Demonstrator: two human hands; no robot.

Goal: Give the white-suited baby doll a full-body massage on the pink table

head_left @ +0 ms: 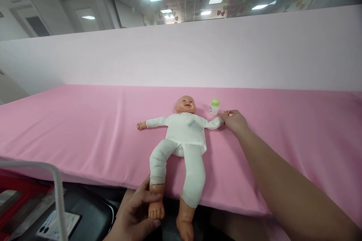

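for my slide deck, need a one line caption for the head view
Left hand grips foot, right hand holds hand of white-clothed plastic baby doll on pink mattress.

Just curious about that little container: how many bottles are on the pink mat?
1. A small white bottle with a green cap stands upright on the pink mat, beside the doll's head, near the right hand.

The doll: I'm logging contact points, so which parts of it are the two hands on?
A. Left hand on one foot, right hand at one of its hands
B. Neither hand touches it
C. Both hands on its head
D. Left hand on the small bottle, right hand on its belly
A: the left hand grips a foot of the doll at the mat's near edge, and the right hand pinches the doll's outstretched hand beside the small bottle.
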